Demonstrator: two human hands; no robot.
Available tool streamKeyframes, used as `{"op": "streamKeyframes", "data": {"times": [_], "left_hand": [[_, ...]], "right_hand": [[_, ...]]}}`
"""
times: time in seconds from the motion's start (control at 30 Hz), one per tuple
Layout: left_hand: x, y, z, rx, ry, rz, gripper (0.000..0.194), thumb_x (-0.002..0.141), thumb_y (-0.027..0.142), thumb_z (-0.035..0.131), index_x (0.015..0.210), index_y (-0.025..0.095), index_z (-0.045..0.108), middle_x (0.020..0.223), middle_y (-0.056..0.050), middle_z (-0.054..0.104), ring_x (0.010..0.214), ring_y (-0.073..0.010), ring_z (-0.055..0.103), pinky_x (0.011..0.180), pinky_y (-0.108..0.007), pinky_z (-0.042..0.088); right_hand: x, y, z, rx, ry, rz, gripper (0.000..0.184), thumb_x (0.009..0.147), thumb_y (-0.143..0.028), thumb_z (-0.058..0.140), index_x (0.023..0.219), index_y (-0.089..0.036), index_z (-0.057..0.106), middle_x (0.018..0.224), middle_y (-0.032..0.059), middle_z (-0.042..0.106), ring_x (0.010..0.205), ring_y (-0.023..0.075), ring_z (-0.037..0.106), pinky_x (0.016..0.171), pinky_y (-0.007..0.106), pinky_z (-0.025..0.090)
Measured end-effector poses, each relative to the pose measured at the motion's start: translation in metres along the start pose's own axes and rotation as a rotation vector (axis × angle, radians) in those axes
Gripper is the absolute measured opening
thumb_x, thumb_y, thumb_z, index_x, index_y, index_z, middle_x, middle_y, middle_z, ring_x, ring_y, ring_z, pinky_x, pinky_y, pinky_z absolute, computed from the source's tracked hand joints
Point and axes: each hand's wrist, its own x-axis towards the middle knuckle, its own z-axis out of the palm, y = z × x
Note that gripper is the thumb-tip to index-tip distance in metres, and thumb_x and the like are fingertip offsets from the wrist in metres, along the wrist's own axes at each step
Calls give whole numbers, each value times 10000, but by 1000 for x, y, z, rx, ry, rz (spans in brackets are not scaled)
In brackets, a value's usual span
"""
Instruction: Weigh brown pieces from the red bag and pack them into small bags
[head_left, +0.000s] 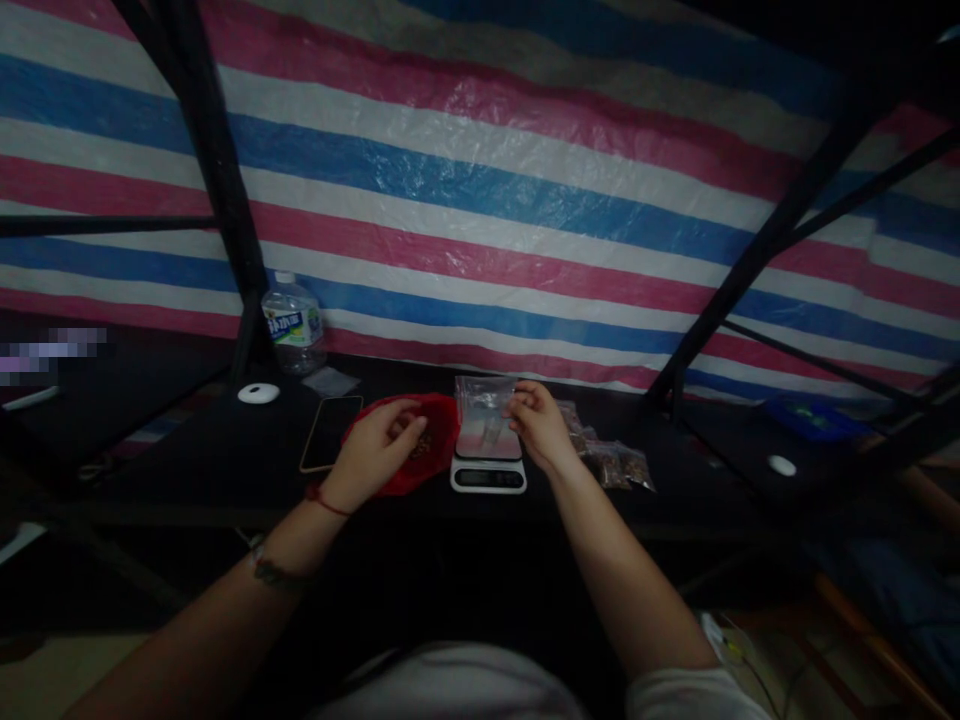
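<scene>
My right hand (536, 418) pinches the right edge of a clear zip bag (480, 405), which stands over a small white digital scale (489, 480). Few details show inside the bag. Over a red tray or bag (444, 425) hovers my left hand (382, 435), its fingers loosely curled and the thumb apart from them, with nothing visible between. Small brownish pieces (421, 448) lie in the red container, partly behind that hand. Right of the scale are several filled clear bags (611, 463) with brown contents.
A phone (328, 435) lies left of the red container. Behind it are a clear plastic bottle (291, 325) and a flat clear bag (331, 381). A white rounded device (259, 393) sits farther left. Black metal posts (217, 170) frame the bench; striped sheeting (480, 200) hangs behind.
</scene>
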Motion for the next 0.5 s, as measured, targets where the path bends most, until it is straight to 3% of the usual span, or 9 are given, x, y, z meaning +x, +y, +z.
{"op": "streamKeyframes", "data": {"times": [0.1, 0.17, 0.27, 0.5], "left_hand": [[-9, 6, 27, -385, -215, -137, 558, 764, 466, 607, 1209, 147, 496, 940, -75, 679, 761, -188, 664, 679, -306, 528], [-15, 9, 41, -506, -296, -188, 529, 746, 427, 631, 1172, 144, 498, 817, -40, 668, 698, -177, 660, 635, -295, 525], [-21, 10, 49, -525, -323, -198, 454, 747, 380, 631, 1122, 145, 526, 684, 10, 614, 630, -157, 640, 609, -278, 518], [-20, 15, 41, -434, -310, -136, 401, 768, 352, 620, 1101, 134, 577, 727, -14, 633, 630, -141, 620, 623, -264, 514]], "right_hand": [[-27, -1, -2, 74, -78, 92, 403, 617, -234, 732, 969, -234, 535, 788, -53, 571, 610, 80, 581, 558, 208, 498], [-42, 1, -2, 105, -126, 149, 393, 632, -246, 743, 980, -230, 560, 813, -43, 588, 656, 88, 598, 640, 247, 530], [-55, 6, -6, 48, -184, 210, 420, 619, -267, 776, 995, -213, 597, 836, -14, 637, 666, 109, 609, 630, 259, 530], [-53, 12, -23, -166, -218, 190, 314, 625, -337, 774, 860, -159, 667, 656, -8, 647, 526, 102, 549, 516, 232, 456]]}}
